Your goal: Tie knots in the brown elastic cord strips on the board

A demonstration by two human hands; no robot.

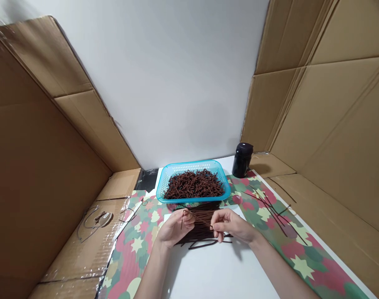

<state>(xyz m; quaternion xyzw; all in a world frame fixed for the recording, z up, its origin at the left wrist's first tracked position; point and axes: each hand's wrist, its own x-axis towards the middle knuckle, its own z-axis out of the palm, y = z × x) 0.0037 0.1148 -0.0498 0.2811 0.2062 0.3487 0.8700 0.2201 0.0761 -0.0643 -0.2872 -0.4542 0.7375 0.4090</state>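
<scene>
My left hand pinches a thin dark brown cord that loops down from its fingertips. My right hand is closed in a pinch beside it, apparently on the same cord's other end. Both hands hover over a bundle of dark brown cords lying on a white sheet. Just beyond the bundle stands a turquoise plastic basket filled with several short brown cord pieces.
A black cylindrical jar stands behind the basket at right. Loose long cords lie on the camouflage-patterned mat. Cardboard walls enclose both sides. A small tool with wire loops rests on taped cardboard at left.
</scene>
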